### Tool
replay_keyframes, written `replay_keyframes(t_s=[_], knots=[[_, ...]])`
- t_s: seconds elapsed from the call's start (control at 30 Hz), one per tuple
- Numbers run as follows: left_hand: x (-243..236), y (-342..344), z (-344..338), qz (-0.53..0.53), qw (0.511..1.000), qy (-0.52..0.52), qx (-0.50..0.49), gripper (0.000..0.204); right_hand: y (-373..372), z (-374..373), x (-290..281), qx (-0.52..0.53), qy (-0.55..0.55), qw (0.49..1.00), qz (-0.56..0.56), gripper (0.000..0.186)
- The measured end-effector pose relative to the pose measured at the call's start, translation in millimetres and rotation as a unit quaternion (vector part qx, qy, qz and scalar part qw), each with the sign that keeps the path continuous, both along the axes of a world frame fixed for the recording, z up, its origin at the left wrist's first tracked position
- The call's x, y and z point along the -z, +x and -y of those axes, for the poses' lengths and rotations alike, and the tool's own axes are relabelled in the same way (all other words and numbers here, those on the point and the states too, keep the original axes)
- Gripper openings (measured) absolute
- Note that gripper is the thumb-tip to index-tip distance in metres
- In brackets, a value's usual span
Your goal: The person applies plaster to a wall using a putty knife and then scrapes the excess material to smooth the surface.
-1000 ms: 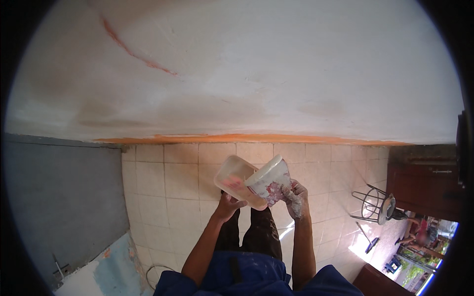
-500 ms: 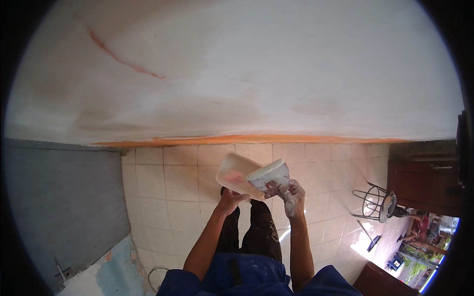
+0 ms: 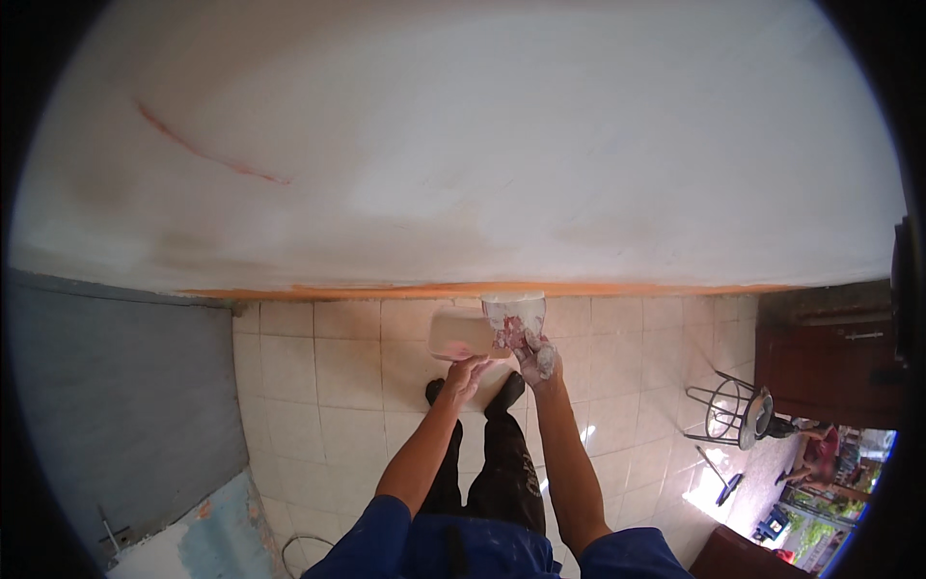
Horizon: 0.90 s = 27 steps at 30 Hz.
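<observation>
A pale, translucent, rectangular plastic tub with rounded corners (image 3: 455,330) sits at the centre of things, held above the floor with a pinkish patch showing at its near side. Just beside it at 3 o'clock, overlapping its end in this view, is a flared, white, blade-like tool smeared with reddish blotches (image 3: 513,311); whether the two touch cannot be told. Half a second ago the tool slanted across the tub; now its broad edge points to 12 o'clock, the tub has swung nearly level, and both have moved closer to the wall, which suggests they are being handled as a close pair, side by side rather than crossed. The left hand (image 3: 465,376), at the tub's 5 o'clock, has its grip closed on the near edge, other fingers mostly hidden. The right hand (image 3: 538,362), caked with whitish paste, has its grip wrapped round the tool's narrow end at 5 o'clock. Both forearms reach forward and converge, the left leaning toward 1 o'clock, the right toward 11. Below lie beige square floor tiles (image 3: 347,434), with dark shoes (image 3: 505,394) at about 6 o'clock. Toward 12 o'clock rises a whitish plastered wall (image 3: 463,145), edged by an orange painted strip (image 3: 386,291) and marked by a thin reddish line (image 3: 207,159) at 10. A round metal-framed stool (image 3: 723,410) stands well apart, toward 4.
</observation>
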State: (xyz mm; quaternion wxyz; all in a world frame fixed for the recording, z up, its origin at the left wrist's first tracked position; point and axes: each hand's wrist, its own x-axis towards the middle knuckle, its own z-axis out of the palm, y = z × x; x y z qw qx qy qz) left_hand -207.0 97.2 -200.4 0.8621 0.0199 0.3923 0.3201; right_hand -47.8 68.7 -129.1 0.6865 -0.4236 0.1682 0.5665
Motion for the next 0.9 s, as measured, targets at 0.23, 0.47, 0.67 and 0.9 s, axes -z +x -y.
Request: replay_keyframes(t_s=[0.23,0.47,0.67,0.9], knots=[[9.5,39.5,-41.1,-0.028,0.999,-0.024,-0.036,0.017,15.4,-61.3,-1.9,-0.009,0.065,0.998,0.018,0.022],[-9.4,55.8,-47.5,-0.023,0.999,-0.017,-0.046,0.016,15.0,-64.1,-46.9,0.043,0.124,0.989,0.063,0.024],[8.3,54.2,-52.8,-0.002,0.997,-0.049,-0.059,0.016,1.1,-48.8,-128.8,0.048,0.094,0.989,0.105,0.025],[39.0,50.9,-48.3,-0.014,0.996,-0.068,-0.057,0.016,7.6,-13.0,-49.6,0.016,0.038,0.999,-0.013,0.027]])
